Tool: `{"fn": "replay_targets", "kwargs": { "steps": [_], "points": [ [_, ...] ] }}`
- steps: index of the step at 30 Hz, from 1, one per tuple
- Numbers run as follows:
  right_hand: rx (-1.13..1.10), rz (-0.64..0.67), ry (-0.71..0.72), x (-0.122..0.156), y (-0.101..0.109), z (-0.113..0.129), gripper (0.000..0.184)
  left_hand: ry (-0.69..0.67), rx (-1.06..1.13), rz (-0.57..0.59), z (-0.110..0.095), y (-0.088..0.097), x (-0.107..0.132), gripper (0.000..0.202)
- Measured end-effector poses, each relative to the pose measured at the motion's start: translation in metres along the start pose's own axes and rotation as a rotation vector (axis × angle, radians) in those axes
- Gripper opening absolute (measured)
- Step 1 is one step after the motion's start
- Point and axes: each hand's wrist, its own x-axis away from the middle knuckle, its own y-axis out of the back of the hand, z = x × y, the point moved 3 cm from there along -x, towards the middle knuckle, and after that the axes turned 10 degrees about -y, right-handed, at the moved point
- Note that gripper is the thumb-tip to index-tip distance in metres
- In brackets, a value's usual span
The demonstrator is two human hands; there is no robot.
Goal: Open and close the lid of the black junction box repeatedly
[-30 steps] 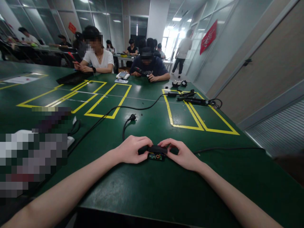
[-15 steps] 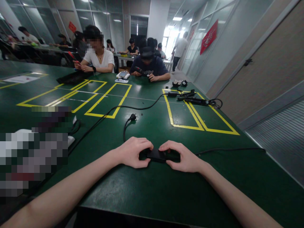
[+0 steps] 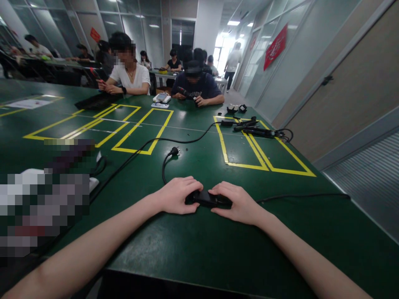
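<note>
A black power adapter [image 3: 208, 198] lies on the green table in front of me, between my two hands. My left hand [image 3: 179, 194] is closed round its left end, fingers behind and thumb at the front. At the other end, my right hand [image 3: 238, 202] grips it, fingertips on the top rear edge and thumb along the near side. From behind my left hand a black cord leads to a plug [image 3: 174, 152] with bare prongs. Another black cable [image 3: 305, 195] runs from beside my right hand to the table's right edge.
Yellow tape rectangles [image 3: 149, 152] mark the green table [image 3: 199, 253]. More black adapters and cables [image 3: 258, 131] lie at the far right. A long black cord [image 3: 124, 160] crosses the table. Two people [image 3: 131, 77] sit opposite. Blurred items [image 3: 56, 195] fill the left.
My right hand has shifted slightly left, its fingers now straighter along the adapter. The adapter's top sits slightly higher in view. My left hand has barely moved.
</note>
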Motion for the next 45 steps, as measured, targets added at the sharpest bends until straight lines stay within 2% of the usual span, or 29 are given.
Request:
{"fn": "replay_targets", "kwargs": {
  "steps": [5, 9, 15, 22, 28, 33, 39, 45],
  "points": [
    [0.065, -0.024, 0.007, -0.002, 0.001, 0.004, 0.026, 0.019, -0.035, 0.0, 0.004, -0.001, 0.0, 0.03],
    [0.044, 0.02, -0.029, -0.003, 0.002, 0.007, 0.027, 0.06, -0.076, 0.021, 0.004, -0.004, 0.001, 0.029],
    [0.044, 0.09, -0.056, -0.003, 0.003, 0.008, 0.025, 0.007, -0.106, 0.032, 0.0, -0.004, 0.0, 0.019],
    [0.097, 0.08, -0.008, -0.003, 0.005, 0.008, 0.02, -0.041, -0.166, 0.061, -0.006, -0.001, -0.002, 0.03],
    [0.136, 0.01, 0.06, -0.001, 0.006, 0.009, 0.025, -0.056, -0.213, 0.051, -0.008, -0.003, -0.002, 0.034],
    [0.197, -0.037, 0.069, 0.001, 0.004, 0.009, 0.028, -0.102, -0.197, -0.014, -0.011, -0.003, -0.004, 0.041],
    [0.119, -0.05, 0.103, 0.001, 0.003, 0.012, 0.029, -0.102, -0.174, 0.016, -0.013, -0.005, -0.004, 0.036],
    [0.128, -0.097, 0.109, 0.002, 0.0, 0.013, 0.025, -0.089, -0.175, -0.022, -0.013, -0.002, -0.002, 0.041]
  ]
}}
